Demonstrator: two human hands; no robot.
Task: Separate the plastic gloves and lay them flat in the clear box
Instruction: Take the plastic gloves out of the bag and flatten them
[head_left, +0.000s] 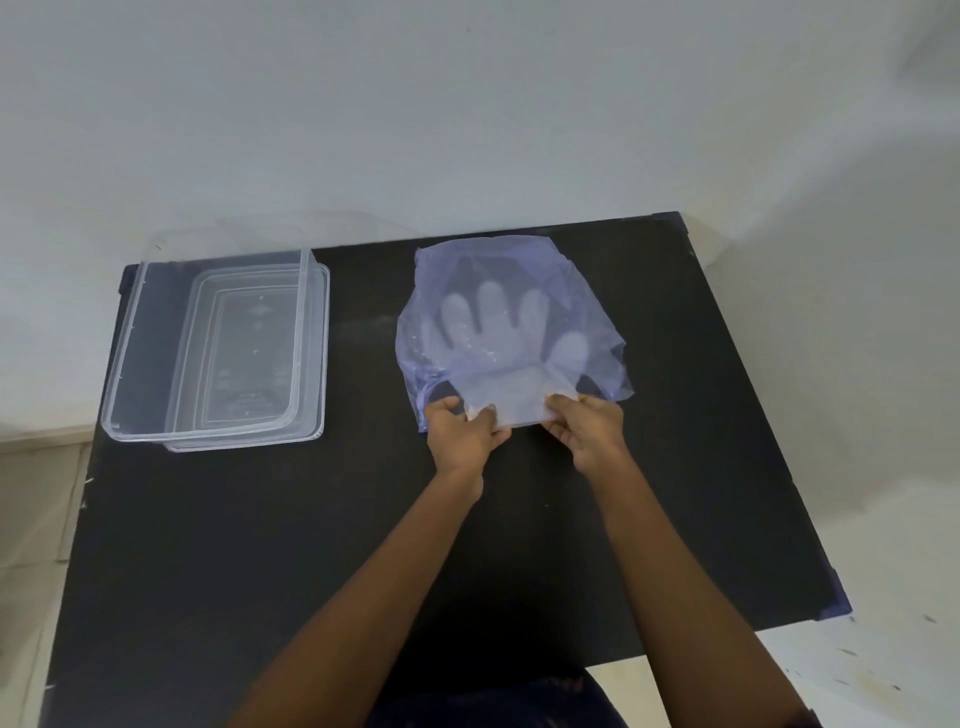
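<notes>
A thin stack of clear plastic gloves (496, 338) lies fingers-away on a bluish plastic bag (587, 291) at the table's far right. My left hand (460, 428) pinches the gloves' cuff edge at its left corner. My right hand (587, 426) pinches the same cuff edge at its right corner. The cuff is lifted slightly off the table between both hands. The clear box (124, 358) stands empty at the table's far left, resting on its clear lid (317, 405).
The black table (311, 545) fills the middle of the view, with its far edge against a white wall (467, 104). Pale floor shows to the left and right of the table.
</notes>
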